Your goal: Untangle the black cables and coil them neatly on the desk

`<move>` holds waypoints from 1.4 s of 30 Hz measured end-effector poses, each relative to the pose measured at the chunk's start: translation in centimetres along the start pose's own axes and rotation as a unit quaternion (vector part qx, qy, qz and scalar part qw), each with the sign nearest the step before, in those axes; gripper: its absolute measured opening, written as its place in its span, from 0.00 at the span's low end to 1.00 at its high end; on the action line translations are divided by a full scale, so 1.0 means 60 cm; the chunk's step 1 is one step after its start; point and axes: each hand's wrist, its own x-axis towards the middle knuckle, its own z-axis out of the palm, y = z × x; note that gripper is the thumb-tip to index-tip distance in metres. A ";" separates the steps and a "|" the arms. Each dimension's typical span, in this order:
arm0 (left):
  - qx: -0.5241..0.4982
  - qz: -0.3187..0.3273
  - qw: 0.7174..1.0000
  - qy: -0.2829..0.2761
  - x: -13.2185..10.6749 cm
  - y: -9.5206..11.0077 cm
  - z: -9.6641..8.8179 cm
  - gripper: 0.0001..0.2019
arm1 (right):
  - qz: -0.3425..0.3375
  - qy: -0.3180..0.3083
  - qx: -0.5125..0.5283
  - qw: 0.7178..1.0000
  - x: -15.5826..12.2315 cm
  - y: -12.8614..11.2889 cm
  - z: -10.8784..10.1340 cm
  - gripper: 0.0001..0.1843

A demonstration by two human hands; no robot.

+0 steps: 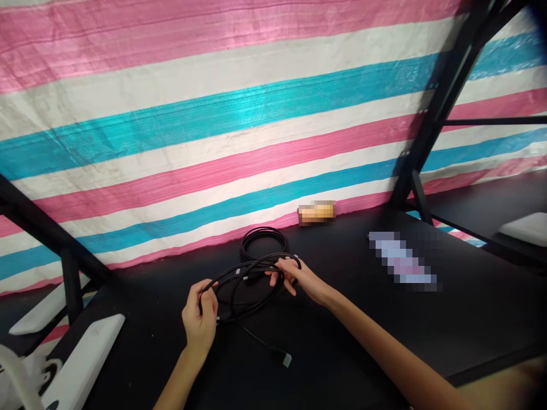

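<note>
Holding opposite sides of the looped black cable [250,269], the left hand [200,320] and right hand [301,278] are both closed on it. It seems light and floppy, so it is best gripped by several strands together.

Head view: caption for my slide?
Left hand and right hand hold a looped black cable over a black table; striped tarp behind.

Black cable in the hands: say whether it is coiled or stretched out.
Coiled: the thin black cable forms loose loops between left hand and right hand; its plug end trails on the black table.
</note>
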 end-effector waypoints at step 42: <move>-0.275 -0.234 0.929 0.083 0.064 0.037 -0.031 0.14 | -0.063 0.175 0.238 0.953 0.018 0.002 -0.030 0.28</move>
